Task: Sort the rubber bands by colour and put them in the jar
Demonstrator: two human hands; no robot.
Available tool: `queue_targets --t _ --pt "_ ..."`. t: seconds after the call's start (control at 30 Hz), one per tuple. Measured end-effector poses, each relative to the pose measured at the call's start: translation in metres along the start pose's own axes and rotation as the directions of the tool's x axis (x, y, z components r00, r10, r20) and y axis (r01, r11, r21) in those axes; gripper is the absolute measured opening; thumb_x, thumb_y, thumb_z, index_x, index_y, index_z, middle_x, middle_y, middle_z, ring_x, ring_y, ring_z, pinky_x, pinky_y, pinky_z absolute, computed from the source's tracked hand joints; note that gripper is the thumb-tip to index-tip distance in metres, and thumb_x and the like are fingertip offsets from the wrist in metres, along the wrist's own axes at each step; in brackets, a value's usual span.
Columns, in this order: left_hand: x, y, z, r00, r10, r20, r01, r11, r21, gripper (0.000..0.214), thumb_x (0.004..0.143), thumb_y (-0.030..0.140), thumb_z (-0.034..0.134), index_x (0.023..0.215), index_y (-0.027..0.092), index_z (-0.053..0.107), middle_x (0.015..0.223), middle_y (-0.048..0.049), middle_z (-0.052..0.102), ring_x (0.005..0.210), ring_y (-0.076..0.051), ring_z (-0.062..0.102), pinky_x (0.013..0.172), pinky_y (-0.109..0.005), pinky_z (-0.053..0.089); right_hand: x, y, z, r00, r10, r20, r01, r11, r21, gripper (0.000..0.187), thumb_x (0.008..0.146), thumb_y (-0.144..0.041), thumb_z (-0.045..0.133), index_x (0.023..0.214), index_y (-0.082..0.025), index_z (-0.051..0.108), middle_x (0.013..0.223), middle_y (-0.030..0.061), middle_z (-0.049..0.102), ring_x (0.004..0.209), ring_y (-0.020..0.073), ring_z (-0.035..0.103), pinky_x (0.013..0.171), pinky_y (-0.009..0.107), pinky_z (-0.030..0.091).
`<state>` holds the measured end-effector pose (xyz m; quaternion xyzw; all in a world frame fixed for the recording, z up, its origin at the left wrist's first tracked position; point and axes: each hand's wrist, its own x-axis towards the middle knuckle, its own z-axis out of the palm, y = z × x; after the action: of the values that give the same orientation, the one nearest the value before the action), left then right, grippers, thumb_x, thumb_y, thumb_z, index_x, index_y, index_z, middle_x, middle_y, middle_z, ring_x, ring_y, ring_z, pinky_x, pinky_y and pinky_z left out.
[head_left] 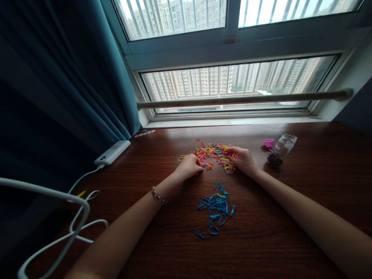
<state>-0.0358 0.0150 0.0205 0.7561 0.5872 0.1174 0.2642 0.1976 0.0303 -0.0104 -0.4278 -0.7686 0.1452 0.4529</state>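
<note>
A pile of small multicoloured rubber bands (214, 149), mostly pink, yellow, red and orange, lies on the dark wooden table. At its left edge rests my left hand (189, 166), fingers curled together and pointing down; whatever they may hold is hidden. My right hand (242, 159) reaches into the pile from the right, thumb and fingers slightly apart among the bands, with nothing plainly gripped. Closer to me, between my forearms, is a loose heap of blue rubber bands (215, 205) with one yellow band on it. A single blue band (200, 234) lies apart at the near side.
To the right, a clear jar (286, 143) leans tilted with dark contents at its lower end, beside a pink cap (268, 143). A white power strip (112, 152) and white cable (84, 211) occupy the left side. A blue curtain (116, 77) hangs by the window.
</note>
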Motion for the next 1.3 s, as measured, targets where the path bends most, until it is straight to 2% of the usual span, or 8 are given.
queue_targets --t 0.27,0.47,0.57,0.7,0.83,0.97,1.17,1.3 --pt "-0.005 0.009 -0.021 0.997 0.002 0.074 0.017 0.968 -0.252 0.02 0.064 0.027 0.056 0.06 0.009 0.064 0.045 -0.0003 0.053 0.042 -0.008 0.045 0.042 -0.02 0.032 -0.001 0.008 0.003 0.994 0.1 -0.039 -0.094 0.987 0.129 0.02 0.074 -0.026 0.058 0.091 -0.021 0.066 0.082 0.0023 0.069 0.076 0.0177 0.065 0.07 0.028 0.05" --pt "-0.012 0.02 -0.03 0.966 0.13 0.225 -0.005 0.876 -0.483 0.016 0.064 0.025 0.06 0.066 0.01 0.063 0.052 0.0008 0.055 0.045 -0.006 0.045 0.044 -0.019 0.035 0.0 0.005 0.002 0.993 0.105 -0.048 -0.095 0.978 0.184 0.019 0.075 -0.025 0.055 0.09 -0.019 0.066 0.085 0.0038 0.069 0.078 0.0186 0.065 0.072 0.03 0.051" --pt "-0.017 0.024 -0.026 0.896 0.216 0.388 0.0 0.874 -0.485 0.014 0.063 0.025 0.064 0.066 0.011 0.063 0.055 0.0014 0.056 0.045 -0.006 0.045 0.044 -0.018 0.035 0.0 0.004 0.002 0.989 0.141 -0.044 -0.128 0.967 0.221 0.021 0.074 -0.026 0.057 0.092 -0.018 0.064 0.085 0.0045 0.069 0.078 0.0186 0.065 0.074 0.032 0.052" --pt "-0.026 0.029 -0.02 0.719 0.275 0.638 -0.01 0.923 -0.386 0.016 0.061 0.028 0.068 0.068 0.014 0.065 0.055 0.001 0.059 0.045 -0.008 0.048 0.043 -0.018 0.036 0.0 0.004 0.001 0.981 0.19 -0.031 -0.174 0.943 0.283 0.023 0.073 -0.029 0.059 0.092 -0.017 0.064 0.084 0.0056 0.069 0.077 0.0192 0.065 0.073 0.033 0.052" --pt "-0.03 0.033 -0.018 0.622 0.338 0.706 -0.05 0.918 -0.395 0.026 0.057 0.03 0.073 0.078 0.016 0.067 0.063 -0.0005 0.063 0.051 -0.01 0.053 0.047 -0.02 0.041 0.001 0.002 0.0 0.977 0.212 -0.016 -0.196 0.93 0.309 0.026 0.072 -0.03 0.06 0.093 -0.016 0.064 0.082 0.0064 0.068 0.074 0.0188 0.065 0.07 0.033 0.052" --pt "-0.028 0.033 -0.018 0.666 0.377 0.644 -0.056 0.886 -0.461 0.034 0.057 0.027 0.074 0.087 0.016 0.065 0.072 -0.002 0.064 0.058 -0.011 0.057 0.05 -0.019 0.044 0.002 0.002 0.0 0.978 0.209 -0.026 -0.19 0.928 0.321 0.027 0.067 -0.032 0.065 0.089 -0.016 0.065 0.08 0.0063 0.068 0.071 0.018 0.064 0.067 0.031 0.052" --pt "-0.016 0.025 -0.009 0.916 0.284 0.284 -0.064 0.802 -0.594 0.028 0.068 0.033 0.065 0.083 0.011 0.061 0.068 -0.0023 0.062 0.056 -0.009 0.057 0.053 -0.021 0.047 0.005 -0.01 -0.001 0.968 0.234 0.087 -0.248 0.859 0.448 0.021 0.065 -0.035 0.066 0.076 -0.017 0.068 0.076 0.0048 0.068 0.071 0.0178 0.063 0.069 0.031 0.052" --pt "-0.012 0.025 -0.003 0.95 0.258 0.174 -0.086 0.756 -0.649 0.028 0.071 0.035 0.063 0.081 0.009 0.059 0.07 -0.0042 0.063 0.058 -0.01 0.058 0.055 -0.022 0.048 0.005 -0.028 0.0 0.952 0.187 0.241 -0.284 0.833 0.475 0.019 0.064 -0.033 0.066 0.074 -0.016 0.068 0.071 0.0036 0.067 0.066 0.0159 0.062 0.064 0.028 0.05"
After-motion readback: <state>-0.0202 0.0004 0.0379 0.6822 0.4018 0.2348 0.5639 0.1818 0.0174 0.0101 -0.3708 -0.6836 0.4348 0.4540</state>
